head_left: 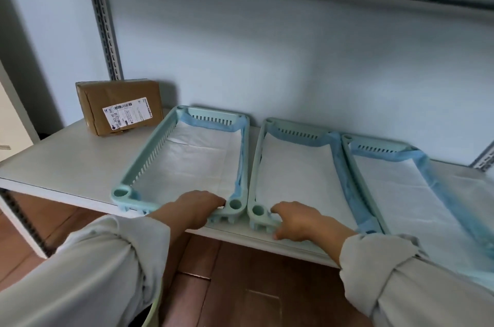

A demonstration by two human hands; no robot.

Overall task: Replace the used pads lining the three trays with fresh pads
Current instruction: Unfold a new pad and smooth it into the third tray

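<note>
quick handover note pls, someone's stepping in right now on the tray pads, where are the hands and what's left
Left hand: on the near rim of the left tray, fingers curled over its edge.
Right hand: gripping the near rim of the middle tray.
All three trays, with the right tray, sit side by side on the white shelf. Each holds a white pad with blue edging: left pad, middle pad, right pad.
Cardboard box stands at the back left.
Done: cannot tell whether these pads are used or fresh.
Left: check that, then swap whichever are used.
</note>
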